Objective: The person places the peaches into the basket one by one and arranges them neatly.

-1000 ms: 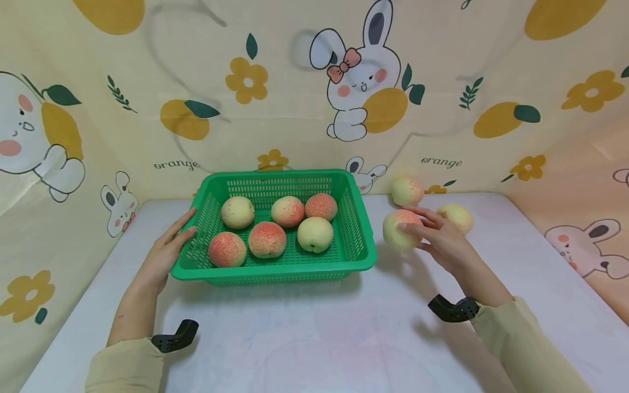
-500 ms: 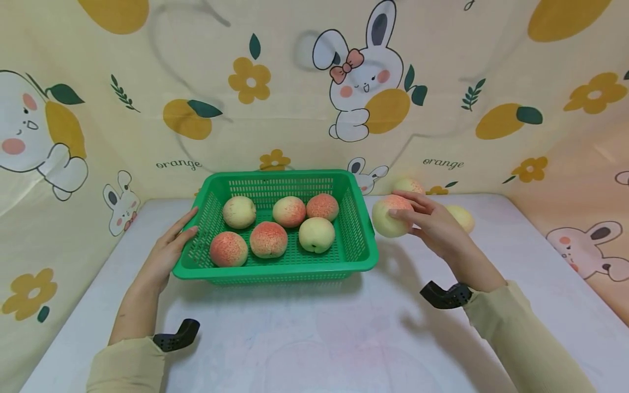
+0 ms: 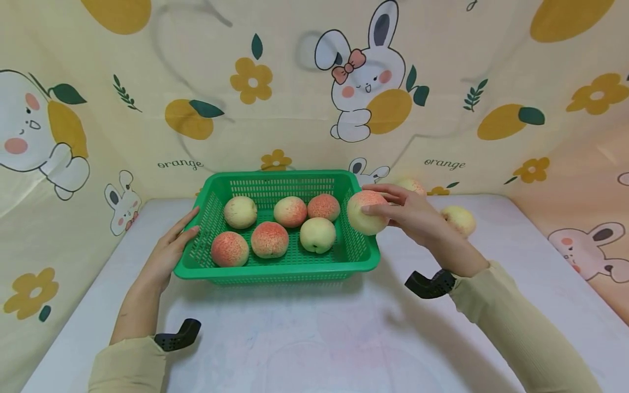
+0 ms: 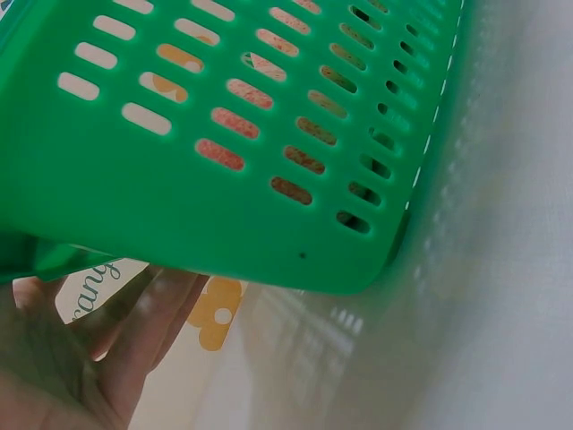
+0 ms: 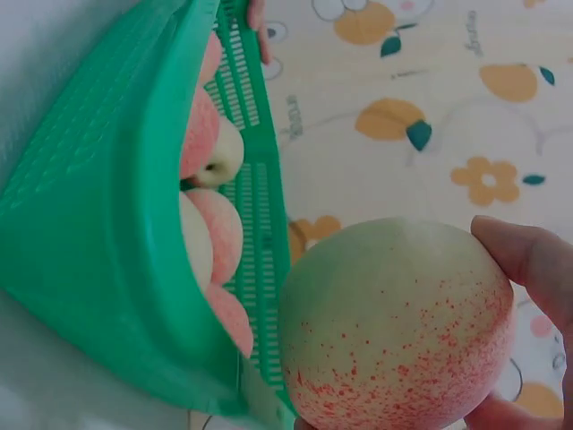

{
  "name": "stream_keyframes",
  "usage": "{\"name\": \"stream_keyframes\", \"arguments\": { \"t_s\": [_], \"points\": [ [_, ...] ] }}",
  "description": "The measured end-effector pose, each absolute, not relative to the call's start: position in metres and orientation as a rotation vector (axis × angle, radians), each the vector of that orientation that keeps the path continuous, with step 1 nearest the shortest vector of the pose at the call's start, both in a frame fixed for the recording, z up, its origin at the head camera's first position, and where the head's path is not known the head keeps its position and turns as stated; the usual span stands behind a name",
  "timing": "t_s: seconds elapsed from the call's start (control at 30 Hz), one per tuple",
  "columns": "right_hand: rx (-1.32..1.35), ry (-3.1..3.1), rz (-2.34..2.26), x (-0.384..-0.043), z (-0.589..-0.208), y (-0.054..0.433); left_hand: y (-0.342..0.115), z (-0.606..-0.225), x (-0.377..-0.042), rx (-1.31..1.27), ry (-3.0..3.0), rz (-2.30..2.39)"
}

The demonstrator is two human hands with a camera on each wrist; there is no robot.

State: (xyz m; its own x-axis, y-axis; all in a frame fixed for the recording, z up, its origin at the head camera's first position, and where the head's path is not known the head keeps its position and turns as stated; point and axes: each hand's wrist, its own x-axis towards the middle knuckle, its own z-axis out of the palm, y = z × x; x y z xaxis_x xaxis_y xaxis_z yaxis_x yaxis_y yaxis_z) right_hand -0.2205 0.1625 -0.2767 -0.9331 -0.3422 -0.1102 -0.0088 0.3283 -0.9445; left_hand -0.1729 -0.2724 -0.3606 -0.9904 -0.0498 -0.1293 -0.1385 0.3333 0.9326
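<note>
A green plastic basket (image 3: 280, 269) with slotted walls stands on the table, holding several red and pale yellow peaches (image 3: 269, 239). My left hand (image 3: 164, 254) rests against the basket's left side, its fingers extended along the rim; in the left wrist view, the hand (image 4: 116, 345) lies beside the rim, partly hidden by it. My right hand (image 3: 417, 218) grips another peach (image 3: 367, 213), pale with a red-speckled blush, above the basket's right rim. In the right wrist view, thumb and fingers pinch this peach (image 5: 403, 331) by its sides, clear of the basket wall.
Behind my right hand, a partly hidden peach (image 3: 411, 185) lies by the back cloth, and a yellowish peach (image 3: 459, 219) lies farther right. A printed cloth (image 3: 295, 109) with rabbits and oranges hangs behind the white table (image 3: 295, 333).
My right hand has moved left with its peach, from the table right of the basket to above the basket's right rim. The left hand and basket have stayed in place.
</note>
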Motion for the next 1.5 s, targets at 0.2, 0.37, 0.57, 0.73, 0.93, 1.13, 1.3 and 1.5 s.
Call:
{"name": "stream_keyframes", "arguments": {
  "t_s": [0.2,0.37,0.57,0.73,0.93,1.13,1.3,1.5],
  "points": [
    [-0.327,2.325,-1.566,-0.224,-0.274,0.150,-0.272,-0.360,-0.173,-0.176,2.500,1.764],
    [-0.374,2.326,-1.494,-0.228,-0.276,0.142,-0.272,-0.360,-0.173,-0.169,2.508,1.765],
    [-0.345,2.364,-1.352,-0.233,-0.278,0.133,-0.273,-0.361,-0.174,-0.160,2.501,1.773],
    [-0.379,2.411,-1.215,-0.231,-0.270,0.123,-0.274,-0.361,-0.174,-0.164,2.499,1.776],
    [-0.447,2.433,-1.054,-0.231,-0.268,0.112,-0.275,-0.361,-0.173,-0.183,2.507,1.761],
    [-0.505,2.422,-0.962,-0.234,-0.273,0.104,-0.274,-0.361,-0.173,-0.181,2.509,1.767],
    [-0.530,2.395,-0.900,-0.236,-0.275,0.098,-0.272,-0.360,-0.172,-0.186,2.503,1.776],
    [-0.545,2.388,-0.820,-0.235,-0.279,0.092,-0.272,-0.361,-0.173,-0.187,2.508,1.773]
  ]
}}
